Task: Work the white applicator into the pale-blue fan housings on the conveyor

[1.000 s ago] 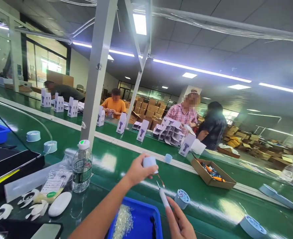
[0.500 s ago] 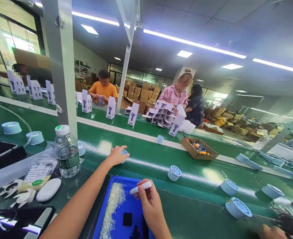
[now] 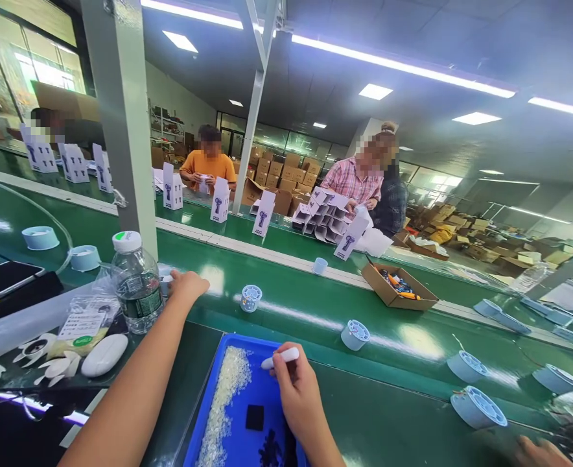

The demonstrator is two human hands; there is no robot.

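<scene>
My left hand reaches out over the green belt to a small pale-blue round part beside the water bottle, fingers curled on it. A similar pale-blue round part stands free on the belt to the right of that hand. My right hand holds a white pen-like tool over the blue tray, which carries a heap of tiny clear pieces and a small black square.
More pale-blue round parts stand along the belt, several at the right. An open cardboard box lies across the belt. White cartons line the far belt, where three people work. White fan parts lie at the left.
My left hand has let go of the pale-blue part on the belt and moved left to another one beside the bottle. My right hand stays over the blue tray with the tool.
</scene>
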